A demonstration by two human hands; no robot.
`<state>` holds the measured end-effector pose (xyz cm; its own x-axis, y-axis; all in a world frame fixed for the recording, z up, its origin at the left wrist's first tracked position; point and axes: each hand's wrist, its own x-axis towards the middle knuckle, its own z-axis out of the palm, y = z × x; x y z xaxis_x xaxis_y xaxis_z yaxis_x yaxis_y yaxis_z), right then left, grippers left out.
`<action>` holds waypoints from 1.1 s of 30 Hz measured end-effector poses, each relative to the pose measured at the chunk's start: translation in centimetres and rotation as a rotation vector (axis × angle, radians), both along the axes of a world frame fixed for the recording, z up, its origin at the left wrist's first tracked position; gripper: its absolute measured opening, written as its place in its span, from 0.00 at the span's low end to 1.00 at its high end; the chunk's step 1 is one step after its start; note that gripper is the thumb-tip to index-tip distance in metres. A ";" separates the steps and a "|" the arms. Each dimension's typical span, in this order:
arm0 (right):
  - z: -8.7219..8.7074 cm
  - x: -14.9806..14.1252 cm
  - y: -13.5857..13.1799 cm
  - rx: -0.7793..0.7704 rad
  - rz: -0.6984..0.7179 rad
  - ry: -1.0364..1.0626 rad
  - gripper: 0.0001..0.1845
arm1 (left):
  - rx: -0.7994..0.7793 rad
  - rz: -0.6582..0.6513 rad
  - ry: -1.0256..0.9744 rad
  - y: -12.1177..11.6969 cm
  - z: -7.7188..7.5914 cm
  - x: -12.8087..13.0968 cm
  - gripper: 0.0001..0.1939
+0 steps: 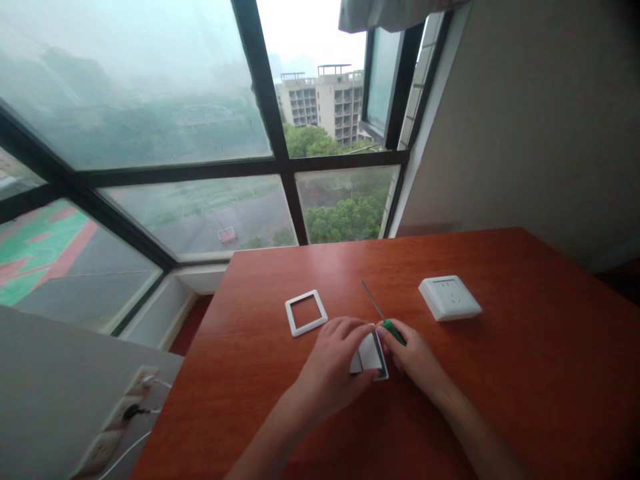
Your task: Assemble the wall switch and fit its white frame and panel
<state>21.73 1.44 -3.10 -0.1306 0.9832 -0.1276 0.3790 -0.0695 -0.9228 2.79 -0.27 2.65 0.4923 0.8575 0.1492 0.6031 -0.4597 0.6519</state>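
A white wall switch panel (370,353) with a dark strip along its right side lies on the table, partly covered by my fingers. My left hand (336,360) is curled over its left part, gripping it between thumb and fingers. In my right hand (413,360) is a screwdriver with a green handle (394,331); its thin metal shaft (373,300) points up and away to the left. My right fingertips are at the panel's upper right edge. Just beyond my left hand lies a square white frame (294,331).
A white socket box (450,298) stands to the right on the reddish-brown wooden table (525,373). Dark-framed windows (285,163) rise behind the table's far edge. Wall sockets with plugged-in cables (117,412) are at lower left.
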 end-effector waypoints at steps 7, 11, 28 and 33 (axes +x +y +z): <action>-0.2 0.0 -0.2 0.035 0.026 -0.017 0.21 | -0.014 -0.010 0.000 0.0 -0.9 0.0 0.32; 0.0 -0.1 -0.1 0.041 0.039 -0.028 0.21 | -0.011 -0.005 -0.026 0.0 -1.0 0.0 0.33; 0.6 -0.2 -0.4 0.045 0.029 -0.067 0.17 | 0.010 0.038 -0.080 -0.1 -1.7 0.2 0.34; 0.7 -0.3 -0.3 0.041 0.032 -0.081 0.17 | 0.004 0.057 -0.099 -0.3 -1.8 0.0 0.32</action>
